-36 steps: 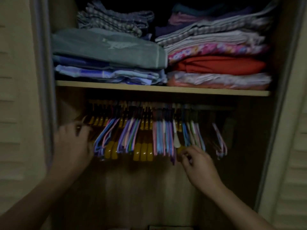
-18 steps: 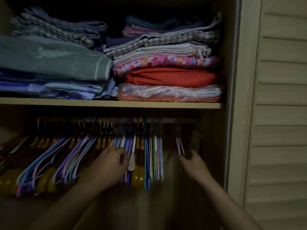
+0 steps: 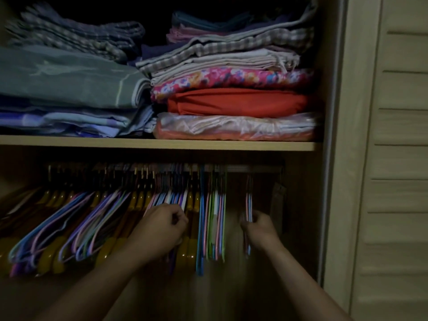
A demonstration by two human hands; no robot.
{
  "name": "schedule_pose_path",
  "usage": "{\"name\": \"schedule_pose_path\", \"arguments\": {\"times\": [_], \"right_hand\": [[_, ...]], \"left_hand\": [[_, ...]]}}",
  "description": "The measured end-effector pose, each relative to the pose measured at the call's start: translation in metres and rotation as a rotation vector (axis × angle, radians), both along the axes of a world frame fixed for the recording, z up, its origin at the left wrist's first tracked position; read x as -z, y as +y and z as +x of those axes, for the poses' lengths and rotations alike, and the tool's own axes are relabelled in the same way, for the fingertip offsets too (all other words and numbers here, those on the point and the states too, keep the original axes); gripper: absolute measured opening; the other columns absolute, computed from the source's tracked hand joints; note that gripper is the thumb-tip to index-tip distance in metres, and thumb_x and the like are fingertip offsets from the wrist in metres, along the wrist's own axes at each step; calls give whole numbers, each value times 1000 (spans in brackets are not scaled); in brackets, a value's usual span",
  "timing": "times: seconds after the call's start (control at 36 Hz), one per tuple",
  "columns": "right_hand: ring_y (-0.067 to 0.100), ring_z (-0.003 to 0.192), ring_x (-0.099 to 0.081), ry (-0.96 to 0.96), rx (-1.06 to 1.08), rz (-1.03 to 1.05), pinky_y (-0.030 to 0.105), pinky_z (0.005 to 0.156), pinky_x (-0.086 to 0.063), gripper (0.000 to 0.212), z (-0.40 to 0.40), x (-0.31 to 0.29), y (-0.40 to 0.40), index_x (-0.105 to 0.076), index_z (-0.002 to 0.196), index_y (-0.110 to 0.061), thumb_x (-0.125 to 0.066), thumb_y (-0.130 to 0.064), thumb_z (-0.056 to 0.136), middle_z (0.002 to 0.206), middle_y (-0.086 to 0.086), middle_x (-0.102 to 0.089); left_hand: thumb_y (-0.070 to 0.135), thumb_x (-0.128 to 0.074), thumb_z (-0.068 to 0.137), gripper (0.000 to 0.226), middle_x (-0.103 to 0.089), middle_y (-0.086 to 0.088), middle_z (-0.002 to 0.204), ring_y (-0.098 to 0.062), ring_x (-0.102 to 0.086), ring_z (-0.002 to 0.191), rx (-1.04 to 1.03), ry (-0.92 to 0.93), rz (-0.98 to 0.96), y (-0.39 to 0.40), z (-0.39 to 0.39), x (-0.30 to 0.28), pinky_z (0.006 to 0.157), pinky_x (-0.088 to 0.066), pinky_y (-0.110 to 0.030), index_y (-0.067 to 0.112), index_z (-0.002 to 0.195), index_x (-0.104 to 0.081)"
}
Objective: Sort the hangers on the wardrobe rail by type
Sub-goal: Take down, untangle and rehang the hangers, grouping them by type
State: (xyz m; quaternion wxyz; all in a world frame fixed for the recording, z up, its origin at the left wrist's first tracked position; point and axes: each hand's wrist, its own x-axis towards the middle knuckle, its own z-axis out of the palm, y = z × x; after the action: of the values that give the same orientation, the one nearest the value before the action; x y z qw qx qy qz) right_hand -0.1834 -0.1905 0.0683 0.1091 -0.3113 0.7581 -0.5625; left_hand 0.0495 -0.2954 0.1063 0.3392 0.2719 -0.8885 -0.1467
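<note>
Dim wardrobe rail (image 3: 254, 169) — left hand (image 3: 162, 230) grips bunched hangers (image 3: 171, 200), right hand (image 3: 260, 228) pinches separate thin hangers (image 3: 249, 205).

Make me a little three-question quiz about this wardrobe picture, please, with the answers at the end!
1. True or false: the right hand holds a small bunch of thin hangers apart from the rest on the rail.
2. What lies right under the flowery pink cloth on the shelf? A) red folded cloth B) a shoe box C) a hat
3. Fill in: the left hand grips hangers beside chunky ______-coloured hangers.

Key: 1 true; 2 A, the red folded cloth; 3 yellow.
</note>
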Motion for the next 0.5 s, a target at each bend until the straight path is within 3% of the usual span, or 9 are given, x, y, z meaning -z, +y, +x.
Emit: {"name": "schedule_pose_path", "arguments": {"times": [0.08,0.14,0.19,0.31,0.39,0.5], "right_hand": [[11,87,-61,46,-71,-35,23,74,-51,23,18,-3,-1,-60,121,-21,-57,-18,99,87,-13,-59],[11,90,-63,55,-155,-19,18,70,-50,18,31,-5,-4,-56,114,-27,-56,-18,99,88,-15,-59],[13,96,-66,52,-224,-9,19,73,-53,18,41,-7,-8,-56,114,-27,-54,-17,100,95,-12,-63],[14,102,-68,26,-298,-7,37,93,-56,24,53,-8,-18,-58,124,-25,-53,-23,101,113,-4,-69],[10,99,-70,38,-317,4,38,92,-57,29,57,-5,-28,-59,129,-25,-54,-27,101,112,-6,-71],[7,94,-71,0,-372,-6,27,83,-59,28,60,-5,-33,-58,128,-28,-52,-22,101,108,-7,-71]], "left_hand": [[27,-54,99,14,-60,10,96,-2,-61,80,17,-11,2,-2,-1,-3,70,-53,-22,30,88,-62],[26,-54,99,14,-58,11,98,-3,-59,87,20,-13,-6,-5,0,-4,76,-53,-25,30,89,-62],[26,-54,99,13,-56,12,100,-5,-56,93,21,-20,-4,-8,1,-5,84,-53,-30,31,90,-62],[28,-54,98,10,-55,14,101,-7,-54,98,5,-52,6,-17,4,-4,88,-53,-33,33,91,-59],[29,-54,98,11,-56,14,99,-6,-55,95,-6,-63,-9,-27,7,-6,85,-54,-32,34,90,-60],[27,-56,98,13,-61,10,95,-4,-57,85,4,-51,-27,-32,4,-11,73,-51,-26,32,89,-63]]}}
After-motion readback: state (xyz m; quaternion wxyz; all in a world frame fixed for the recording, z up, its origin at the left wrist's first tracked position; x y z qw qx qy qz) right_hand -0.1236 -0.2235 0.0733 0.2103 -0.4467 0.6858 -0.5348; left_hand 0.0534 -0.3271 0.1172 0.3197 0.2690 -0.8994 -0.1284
